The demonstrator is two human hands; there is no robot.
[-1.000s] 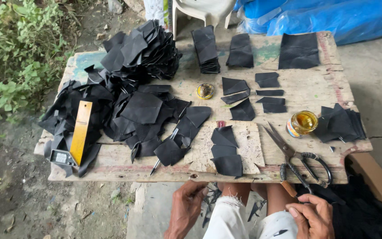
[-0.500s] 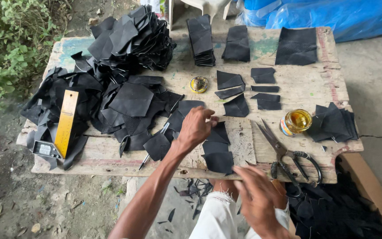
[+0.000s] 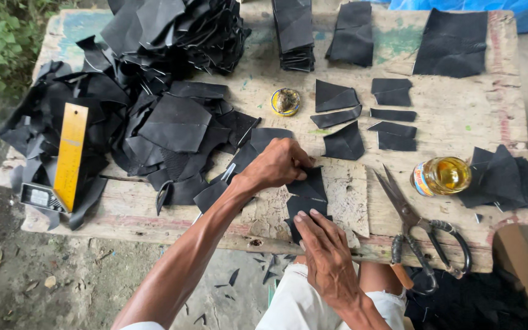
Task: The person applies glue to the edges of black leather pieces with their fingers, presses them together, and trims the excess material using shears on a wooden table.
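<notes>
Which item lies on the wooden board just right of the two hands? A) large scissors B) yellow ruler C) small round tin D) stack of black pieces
A: the large scissors lie on the wooden board just right of the right hand and left hand, which press on the small black pieces; the yellow ruler lies far left.

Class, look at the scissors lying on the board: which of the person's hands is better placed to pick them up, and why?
Probably the right hand: it rests on the black pieces beside the scissors. The left hand lies farther away and would have to cross over.
</notes>
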